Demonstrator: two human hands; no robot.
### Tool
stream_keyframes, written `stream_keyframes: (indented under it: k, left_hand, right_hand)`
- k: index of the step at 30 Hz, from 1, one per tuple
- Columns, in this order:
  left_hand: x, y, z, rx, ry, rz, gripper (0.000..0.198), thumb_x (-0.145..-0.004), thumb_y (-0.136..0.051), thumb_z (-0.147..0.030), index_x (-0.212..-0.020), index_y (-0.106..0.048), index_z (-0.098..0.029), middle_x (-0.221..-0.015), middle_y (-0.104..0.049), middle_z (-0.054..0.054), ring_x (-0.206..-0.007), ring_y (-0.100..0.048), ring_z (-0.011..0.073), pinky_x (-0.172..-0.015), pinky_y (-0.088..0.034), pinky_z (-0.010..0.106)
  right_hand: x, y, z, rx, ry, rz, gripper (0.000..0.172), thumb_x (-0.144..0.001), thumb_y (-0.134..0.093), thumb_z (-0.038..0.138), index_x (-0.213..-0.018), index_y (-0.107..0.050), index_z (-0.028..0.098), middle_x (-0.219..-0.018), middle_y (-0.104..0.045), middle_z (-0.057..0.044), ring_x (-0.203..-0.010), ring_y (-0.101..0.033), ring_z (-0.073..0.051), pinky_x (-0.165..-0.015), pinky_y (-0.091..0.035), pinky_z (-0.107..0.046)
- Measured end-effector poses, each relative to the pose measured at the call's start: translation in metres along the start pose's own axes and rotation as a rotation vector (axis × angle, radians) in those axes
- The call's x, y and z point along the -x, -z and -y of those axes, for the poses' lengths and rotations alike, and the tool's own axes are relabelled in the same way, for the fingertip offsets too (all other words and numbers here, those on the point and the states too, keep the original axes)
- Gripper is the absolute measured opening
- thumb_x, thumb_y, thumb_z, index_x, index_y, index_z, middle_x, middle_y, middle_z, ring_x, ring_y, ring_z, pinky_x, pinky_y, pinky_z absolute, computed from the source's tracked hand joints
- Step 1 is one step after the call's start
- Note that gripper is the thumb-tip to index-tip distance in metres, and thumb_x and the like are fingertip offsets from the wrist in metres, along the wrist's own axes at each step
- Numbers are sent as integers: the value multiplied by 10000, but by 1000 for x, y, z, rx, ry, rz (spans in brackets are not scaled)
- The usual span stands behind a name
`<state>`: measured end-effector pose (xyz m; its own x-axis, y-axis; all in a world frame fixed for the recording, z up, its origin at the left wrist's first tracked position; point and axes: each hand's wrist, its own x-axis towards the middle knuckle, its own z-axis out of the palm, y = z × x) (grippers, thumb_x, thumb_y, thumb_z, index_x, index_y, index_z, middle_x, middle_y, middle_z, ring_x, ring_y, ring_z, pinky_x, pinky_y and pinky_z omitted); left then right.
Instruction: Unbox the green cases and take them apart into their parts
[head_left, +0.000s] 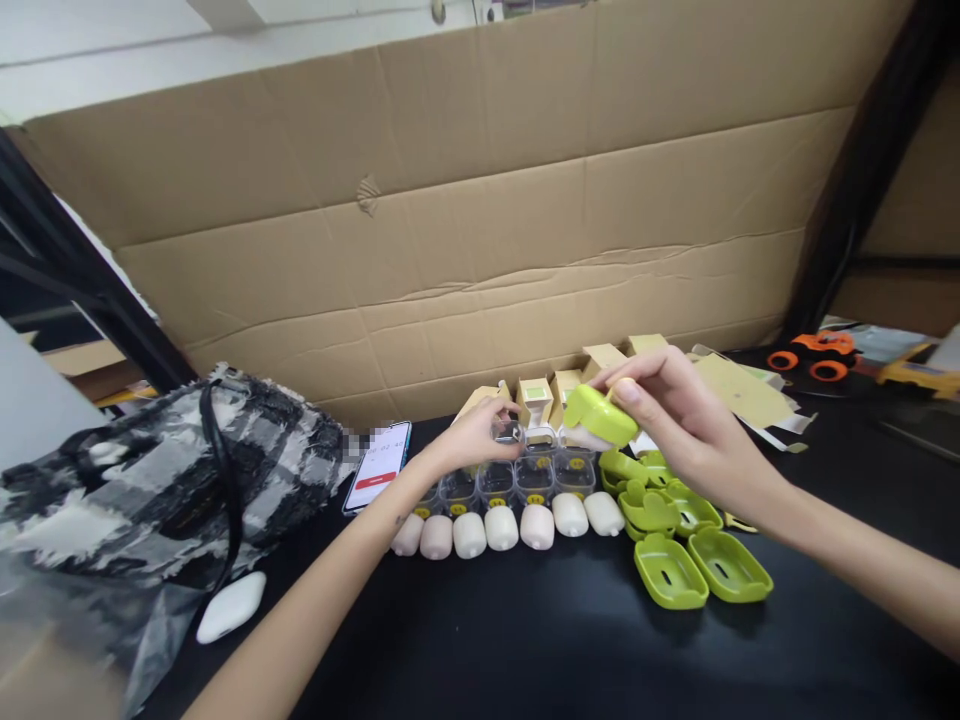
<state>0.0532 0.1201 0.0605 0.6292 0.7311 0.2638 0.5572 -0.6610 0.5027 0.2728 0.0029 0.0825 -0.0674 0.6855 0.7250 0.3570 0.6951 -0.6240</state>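
Observation:
My right hand [679, 415] pinches a lime-green plastic piece [604, 412] between thumb and fingers, raised above the table. A whitish part shows beneath it. Farther left, the fingers of my left hand [480, 432] close on a clear plastic cup [508, 434]; part of the grip is hidden. Below the hands stand rows of clear cups [534, 475], some with yellow smiley stickers. In front of them is a row of several pale, rounded pieces [501, 528]. Slotted green dishes [670, 575] lie below my right hand, some stacked or overlapping.
Small cardboard boxes [535, 400] stand open behind the cups, against a large cardboard sheet [480, 220]. A phone [379, 468], a frayed bag [165, 470] and a white rounded case [231, 607] are on the left. An orange toy car [814, 355] sits far right near flattened cartons [750, 395].

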Motion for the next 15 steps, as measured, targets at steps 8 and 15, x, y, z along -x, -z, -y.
stream_keyframes:
  k: [8,15]
  left_hand:
    - [3,2,1,19,57,66,357,-651,-751,-305,-967,-654,-172,-955,-687,73,-920,-625,263,-866,-468,399]
    - [43,6,-53,225,123,-123,252,-867,-507,-350,-1058,-555,-193,-976,-635,67,-974,-570,221,-862,-450,379]
  right_hand:
    - [3,-5,2,55,50,69,120,-970,-448,326,-981,-515,227,-961,-581,-45,-929,-568,-181,-810,-456,-330]
    - [16,-13,3,12,26,164,97,-980,-430,309,-956,-494,240,-992,-590,-52,-992,-561,-199,-836,-464,-346]
